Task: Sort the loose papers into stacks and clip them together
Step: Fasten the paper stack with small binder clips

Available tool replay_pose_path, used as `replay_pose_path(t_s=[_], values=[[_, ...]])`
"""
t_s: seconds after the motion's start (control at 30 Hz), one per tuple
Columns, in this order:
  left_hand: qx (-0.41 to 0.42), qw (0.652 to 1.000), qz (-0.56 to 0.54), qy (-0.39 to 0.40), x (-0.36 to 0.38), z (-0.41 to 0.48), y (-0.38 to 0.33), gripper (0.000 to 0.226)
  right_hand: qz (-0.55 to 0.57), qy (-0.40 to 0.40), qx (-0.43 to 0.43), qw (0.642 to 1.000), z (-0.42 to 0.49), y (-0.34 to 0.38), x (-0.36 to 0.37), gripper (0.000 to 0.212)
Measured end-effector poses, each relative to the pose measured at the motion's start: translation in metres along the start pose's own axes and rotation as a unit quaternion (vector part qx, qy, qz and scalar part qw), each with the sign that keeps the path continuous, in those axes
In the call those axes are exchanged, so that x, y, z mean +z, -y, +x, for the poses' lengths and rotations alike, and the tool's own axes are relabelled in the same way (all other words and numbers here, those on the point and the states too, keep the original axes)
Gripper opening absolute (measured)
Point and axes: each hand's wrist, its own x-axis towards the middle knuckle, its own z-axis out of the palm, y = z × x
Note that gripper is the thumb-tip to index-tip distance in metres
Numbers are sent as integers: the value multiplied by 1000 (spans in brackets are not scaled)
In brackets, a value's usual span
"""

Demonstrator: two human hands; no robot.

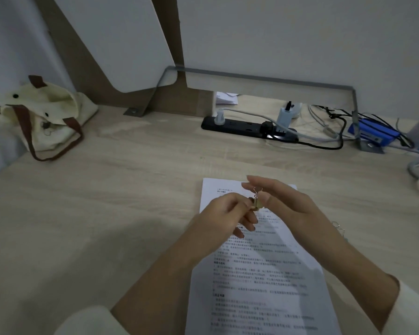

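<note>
A stack of printed white papers [257, 281] lies on the wooden desk [111, 209] in front of me. Above its top part I hold a small gold binder clip [257, 203] between both hands. My left hand [228, 213] pinches the clip's body with thumb and fingers. My right hand [288, 204] has its thumb and forefinger at the clip's wire handle, which sticks up. More small wire clips [338, 227] lie on the desk just right of the papers, partly hidden by my right wrist.
A cream tote bag [44, 117] with brown handles slumps at the far left corner. A black power strip [249, 128] with plugs and tangled cables lies along the back, beside a blue box [373, 134]. A grey metal bracket [259, 77] spans the back wall.
</note>
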Motion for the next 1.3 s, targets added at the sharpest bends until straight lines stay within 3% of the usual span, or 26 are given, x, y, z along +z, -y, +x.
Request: replay_pose_path(t_s=[0.17, 0.57, 0.63, 0.73, 0.93, 1.03, 1.17, 1.3], values=[[50, 993, 102, -31, -5, 5, 1, 15, -29, -27, 27, 999, 25, 4, -10, 22], [34, 970, 237, -40, -41, 27, 6, 11, 6, 100, 73, 992, 79, 1, -14, 27], [45, 953, 288, -79, -54, 33, 10, 6, 11, 101, 90, 991, 87, -5, -11, 28], [60, 908, 397, -121, -70, 47, 18, 29, 26, 97, 123, 987, 94, -18, -7, 26], [23, 867, 497, -20, -79, 76, 27, 61, 30, 101, 174, 979, 100, -39, -6, 23], [-24, 855, 517, 38, -81, 88, 25, 57, 29, 104, 197, 974, 102, -47, -5, 25], [-49, 854, 515, 58, -82, 102, 22, 45, 39, 103, 208, 972, 104, -51, -4, 28], [-93, 844, 515, 116, -84, 117, 14, 48, 41, 103, 211, 971, 104, -53, -4, 28]])
